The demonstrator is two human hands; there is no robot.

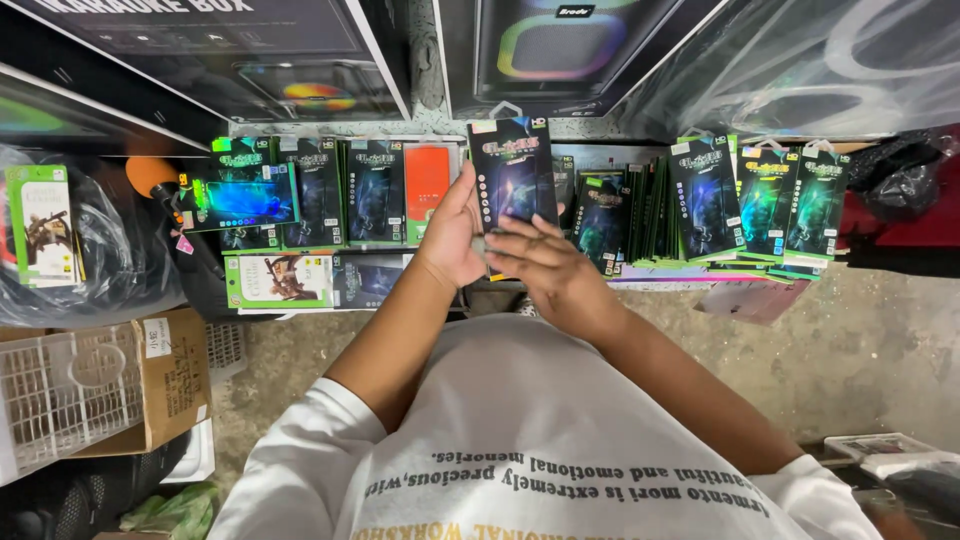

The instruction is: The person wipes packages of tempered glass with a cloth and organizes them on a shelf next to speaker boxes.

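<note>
I hold a flat dark packet (514,170) with a green-edged top upright in front of me. My left hand (452,235) grips its left edge and lower part. My right hand (545,262) lies across the packet's bottom, fingers pointing left over its front. Behind the packet, several similar dark and green packets (330,190) lie in overlapping rows on the floor, with more standing in a stack (640,215) to the right. An orange packet (428,180) sits among them just left of my left hand.
Large black boxes (300,60) lean along the far wall. A cardboard box (165,380) and a white wire basket (60,395) stand at the left. Black plastic bags (900,175) sit at the far right. Grey concrete floor (850,340) shows at right.
</note>
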